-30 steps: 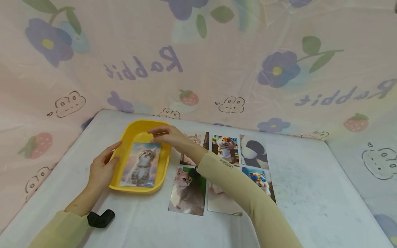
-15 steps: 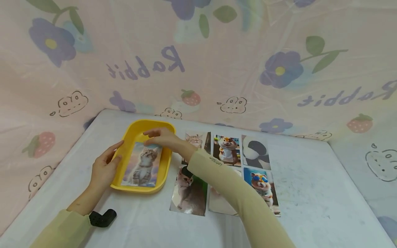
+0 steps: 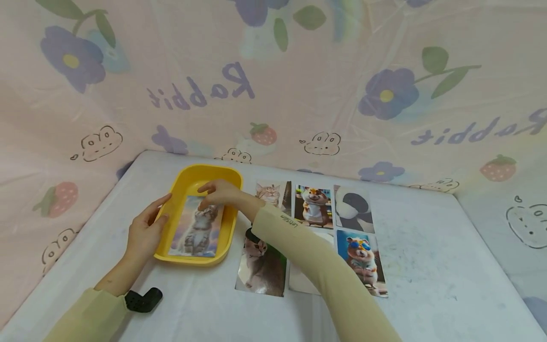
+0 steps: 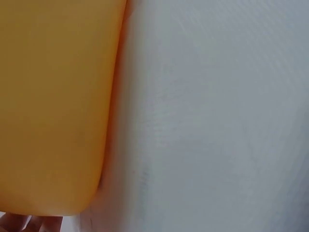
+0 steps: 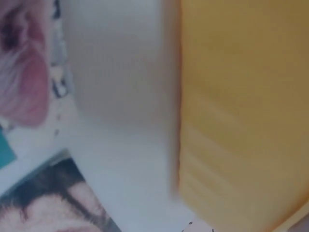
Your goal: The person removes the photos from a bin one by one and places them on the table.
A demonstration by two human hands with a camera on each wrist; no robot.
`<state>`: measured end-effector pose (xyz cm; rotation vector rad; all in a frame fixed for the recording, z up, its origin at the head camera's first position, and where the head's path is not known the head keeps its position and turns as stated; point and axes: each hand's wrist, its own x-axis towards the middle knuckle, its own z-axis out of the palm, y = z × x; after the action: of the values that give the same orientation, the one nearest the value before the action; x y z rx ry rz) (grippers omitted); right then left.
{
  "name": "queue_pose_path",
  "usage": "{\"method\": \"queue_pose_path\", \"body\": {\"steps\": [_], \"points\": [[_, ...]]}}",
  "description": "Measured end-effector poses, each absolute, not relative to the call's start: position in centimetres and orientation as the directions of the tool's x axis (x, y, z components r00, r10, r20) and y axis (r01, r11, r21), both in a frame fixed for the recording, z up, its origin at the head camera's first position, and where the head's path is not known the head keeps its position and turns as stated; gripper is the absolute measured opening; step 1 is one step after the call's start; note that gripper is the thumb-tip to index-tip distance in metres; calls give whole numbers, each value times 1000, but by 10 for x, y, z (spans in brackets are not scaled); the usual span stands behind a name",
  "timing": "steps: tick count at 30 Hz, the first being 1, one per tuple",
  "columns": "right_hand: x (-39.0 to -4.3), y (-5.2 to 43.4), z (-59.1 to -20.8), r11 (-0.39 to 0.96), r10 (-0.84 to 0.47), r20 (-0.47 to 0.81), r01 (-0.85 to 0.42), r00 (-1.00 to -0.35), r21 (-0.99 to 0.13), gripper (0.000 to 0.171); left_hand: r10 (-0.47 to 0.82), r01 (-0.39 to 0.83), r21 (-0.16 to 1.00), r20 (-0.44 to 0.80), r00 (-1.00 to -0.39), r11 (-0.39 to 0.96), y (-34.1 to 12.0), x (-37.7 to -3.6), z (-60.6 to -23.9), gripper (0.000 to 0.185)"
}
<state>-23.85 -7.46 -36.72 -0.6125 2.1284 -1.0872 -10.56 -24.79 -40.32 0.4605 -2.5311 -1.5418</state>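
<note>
A yellow tray (image 3: 181, 187) sits at the left of the white table, with a kitten photo card (image 3: 194, 232) lying inside it. My left hand (image 3: 145, 228) rests against the tray's left rim, thumb on the edge, fingers relaxed. My right hand (image 3: 215, 194) reaches over the tray and its fingertips press on the top of the kitten card. The left wrist view shows the tray's outer wall (image 4: 53, 106) close up with fingertips at the bottom. The right wrist view shows the tray's wall (image 5: 241, 116) blurred, beside card edges.
Several animal photo cards lie right of the tray: a cat (image 3: 261, 263), a hamster (image 3: 313, 206), a panda (image 3: 352, 209), a hamster with goggles (image 3: 361, 259). A black wrist device (image 3: 143, 299) sits on my left sleeve. Flower-print fabric walls surround the table (image 3: 427, 247).
My right hand has lowered from above the tray's far rim onto the top of the kitten card. The left hand has stayed at the tray's left rim.
</note>
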Motion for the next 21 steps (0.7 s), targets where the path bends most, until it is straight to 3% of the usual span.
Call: {"method": "queue_pose_path", "body": {"steps": [15,21], "points": [[-233,-75,-366,537,-659,-314,-134,-683,-833,37,-335,-182,882,-30,-942,434,-249,-106,-404,46],[-231,-71,-365,474,-686,-289,-109,-668,-874,34,-326,-191,883,-47,-944,428,-250,-106,-403,47]]}}
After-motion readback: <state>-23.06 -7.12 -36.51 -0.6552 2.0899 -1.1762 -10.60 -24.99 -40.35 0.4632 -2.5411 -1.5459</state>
